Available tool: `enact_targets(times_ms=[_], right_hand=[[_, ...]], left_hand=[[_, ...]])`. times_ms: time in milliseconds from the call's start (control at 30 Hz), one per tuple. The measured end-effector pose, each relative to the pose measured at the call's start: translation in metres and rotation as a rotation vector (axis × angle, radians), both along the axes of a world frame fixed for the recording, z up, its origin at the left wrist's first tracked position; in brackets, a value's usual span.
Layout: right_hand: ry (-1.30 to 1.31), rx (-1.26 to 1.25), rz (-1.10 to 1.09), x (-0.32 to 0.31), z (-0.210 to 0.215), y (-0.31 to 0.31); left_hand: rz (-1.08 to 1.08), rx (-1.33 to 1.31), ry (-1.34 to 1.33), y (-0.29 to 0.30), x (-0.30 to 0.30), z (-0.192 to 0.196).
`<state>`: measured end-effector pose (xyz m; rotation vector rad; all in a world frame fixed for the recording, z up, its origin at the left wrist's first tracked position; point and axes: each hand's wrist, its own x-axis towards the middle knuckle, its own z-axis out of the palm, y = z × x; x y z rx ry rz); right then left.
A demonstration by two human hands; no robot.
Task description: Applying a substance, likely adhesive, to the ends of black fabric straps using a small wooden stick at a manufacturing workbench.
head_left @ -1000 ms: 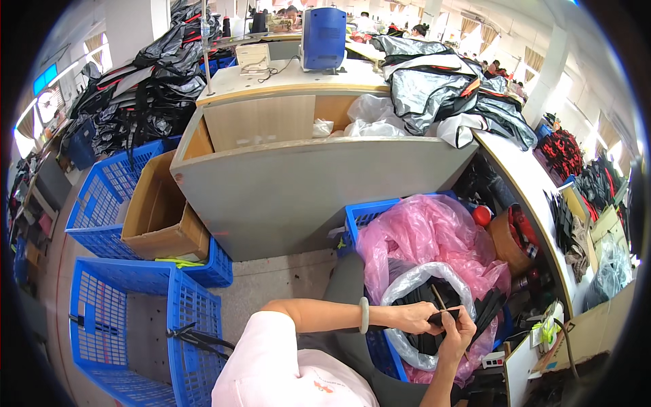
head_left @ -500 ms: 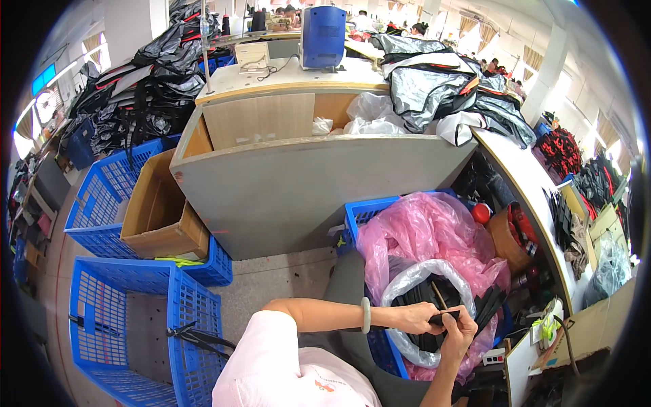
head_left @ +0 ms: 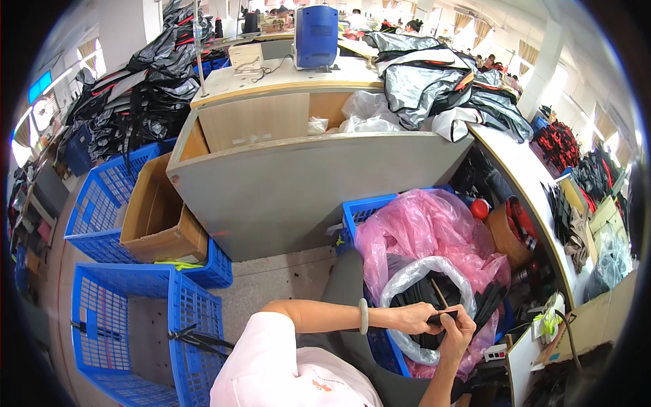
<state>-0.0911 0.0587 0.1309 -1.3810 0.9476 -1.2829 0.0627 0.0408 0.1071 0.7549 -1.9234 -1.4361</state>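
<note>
My left hand [head_left: 413,317], a pale bangle on its wrist, is closed on one end of a small black strip [head_left: 445,316]. My right hand [head_left: 460,330] pinches the other end between thumb and fingers. A thin brownish stick-like piece [head_left: 439,294] rises just behind the strip; whether a hand grips it is hidden. Beneath both hands, a clear plastic bag [head_left: 392,293] with a rolled rim holds many black strips [head_left: 487,304]. It sits against a crumpled pink plastic bag [head_left: 434,224] in a blue crate [head_left: 358,211].
Left of me stand a blue basket [head_left: 122,271] with a black strap over its side and a cardboard box [head_left: 159,237]. A grey panelled table [head_left: 305,190] faces me, carrying a blue machine [head_left: 316,37] and silver-black fabric pieces [head_left: 420,81]. A worktable [head_left: 536,183] runs along my right.
My hands stay together over the bag, with the black strip turned slightly and more of it showing between the fingers. The view has shifted a little.
</note>
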Motion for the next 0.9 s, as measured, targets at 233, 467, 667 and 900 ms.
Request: enact_targets(times_ms=[233,467,667,900], right_hand=[[-0.023,-0.010,-0.016,-0.008,-0.008,0.001],[-0.036,-0.026,-0.035,-0.015,-0.013,0.003],[-0.033,-0.081,0.007,-0.015,-0.004,0.003],[0.052,-0.200,-0.059,-0.008,0.017,-0.002]], left_hand=[[0.015,0.003,-0.028,0.003,-0.005,0.003],[-0.019,0.018,-0.069,0.003,-0.010,0.003],[-0.417,0.697,0.131,0.002,-0.002,0.010],[-0.367,0.763,0.320,0.010,-0.008,0.021]])
